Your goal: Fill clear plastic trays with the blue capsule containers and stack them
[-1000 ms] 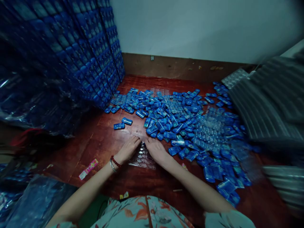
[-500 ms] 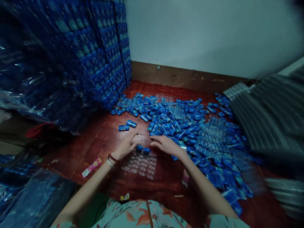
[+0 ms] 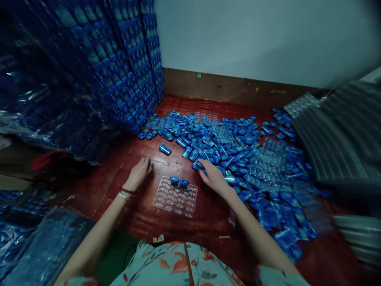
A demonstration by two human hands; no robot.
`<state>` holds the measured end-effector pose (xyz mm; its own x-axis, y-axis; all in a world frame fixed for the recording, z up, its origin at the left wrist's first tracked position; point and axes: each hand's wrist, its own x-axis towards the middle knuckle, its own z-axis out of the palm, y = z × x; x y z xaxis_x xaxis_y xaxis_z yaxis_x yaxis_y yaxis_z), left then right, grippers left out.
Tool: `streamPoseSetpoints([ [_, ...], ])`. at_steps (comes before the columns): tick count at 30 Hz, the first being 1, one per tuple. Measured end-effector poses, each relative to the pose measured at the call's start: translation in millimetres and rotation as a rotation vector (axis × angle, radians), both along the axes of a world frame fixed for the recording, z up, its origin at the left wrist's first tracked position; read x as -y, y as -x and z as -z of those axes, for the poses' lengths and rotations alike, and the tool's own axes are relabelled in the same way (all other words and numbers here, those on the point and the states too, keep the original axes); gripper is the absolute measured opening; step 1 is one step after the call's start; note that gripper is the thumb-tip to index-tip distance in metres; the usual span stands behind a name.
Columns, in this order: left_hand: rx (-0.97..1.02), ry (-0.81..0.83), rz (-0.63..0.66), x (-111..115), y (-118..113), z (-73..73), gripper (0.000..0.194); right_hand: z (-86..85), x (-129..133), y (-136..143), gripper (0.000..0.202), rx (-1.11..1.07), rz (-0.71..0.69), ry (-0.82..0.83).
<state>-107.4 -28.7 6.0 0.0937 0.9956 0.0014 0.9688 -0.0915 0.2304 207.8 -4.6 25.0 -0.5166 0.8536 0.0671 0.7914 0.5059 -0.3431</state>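
Note:
A clear plastic tray (image 3: 175, 198) with rows of rounded hollows lies on the red-brown floor in front of me. At its far edge stand two small blue packs, a left pack (image 3: 174, 180) and a right pack (image 3: 184, 183), their oval ends facing up. Beyond the tray's left corner, my left hand (image 3: 138, 173) closes its fingers on a blue pack (image 3: 149, 161), mostly hidden. At the near edge of the heap, my right hand (image 3: 212, 174) has thumb and fingers around another blue pack (image 3: 197, 165). One loose blue pack (image 3: 164, 149) lies between the hands, farther off.
A heap of blue packs (image 3: 208, 139) spreads ahead and right, with clear trays (image 3: 264, 171) among it. Wrapped stacks of blue goods (image 3: 125, 75) rise at left. Grey ribbed trays (image 3: 336, 135) are piled at right. A wall (image 3: 253, 39) stands behind.
My hands have moved apart from the tray's far edge, left hand to the left, right hand to the right. My left hand has taken one of the two loose packs; my right hand now grips another.

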Motion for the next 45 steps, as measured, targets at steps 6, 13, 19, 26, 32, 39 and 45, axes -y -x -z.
streamPoseSetpoints([
  [6,0.550,-0.098,0.147,79,-4,-6.1,0.028,12.0,85,-2,0.019,-0.651,0.185,0.128],
  [13,0.511,-0.116,0.366,75,-50,3.1,0.034,49.5,94,28,0.031,-0.517,0.021,-0.073],
  [19,0.197,-0.169,0.596,64,-56,-1.9,0.032,29.3,74,22,0.030,-0.043,-0.172,-0.211],
  [26,0.045,-0.013,0.636,59,-79,-4.5,0.029,6.2,64,47,0.027,0.223,-0.299,-0.119],
  [32,0.246,-0.187,0.456,61,-72,1.5,0.034,5.5,71,32,0.034,0.169,-0.198,-0.091],
  [39,0.487,-0.264,-0.118,-40,-39,11.6,0.043,9.6,7,14,0.042,0.268,0.085,-0.147],
  [45,0.414,-0.066,-0.170,-113,-39,23.3,0.051,25.7,-28,40,0.034,0.261,-0.060,-0.105],
])
